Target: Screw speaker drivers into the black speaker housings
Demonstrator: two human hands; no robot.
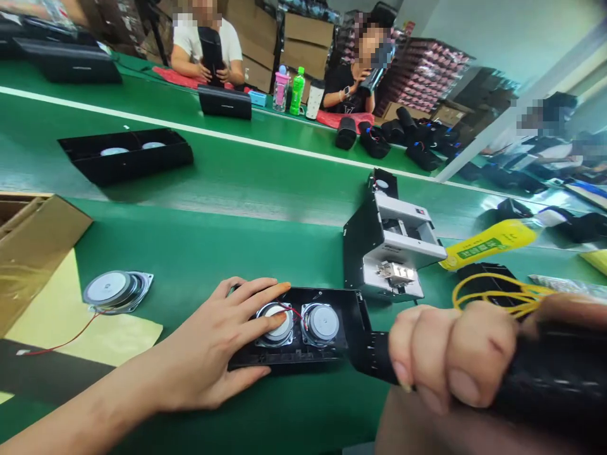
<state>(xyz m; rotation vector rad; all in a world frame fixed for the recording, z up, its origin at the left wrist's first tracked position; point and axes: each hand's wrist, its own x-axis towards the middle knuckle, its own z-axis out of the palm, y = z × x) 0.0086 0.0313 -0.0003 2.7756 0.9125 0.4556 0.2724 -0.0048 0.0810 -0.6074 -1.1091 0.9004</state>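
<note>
My left hand [237,338] spans the left end of a black speaker box [296,354], thumb on the near edge and fingers across the top. Two round speaker drivers [324,323] with silver frames sit inside the box, joined by a red wire; a finger rests over the left one. At the right, my right hand [455,354] is wrapped round a black electric screwdriver [554,373], blurred and close to the camera. Its narrow front end [379,355] points left at the box's right end. Whether its tip touches a screw cannot be seen.
A screw feeder [396,246] stands behind the box, a yellow bottle [497,243] and yellow cable [474,287] to its right. A loose speaker [111,291] and cardboard box [42,234] lie left. Another speaker box [137,161] rests on the belt; two people work across.
</note>
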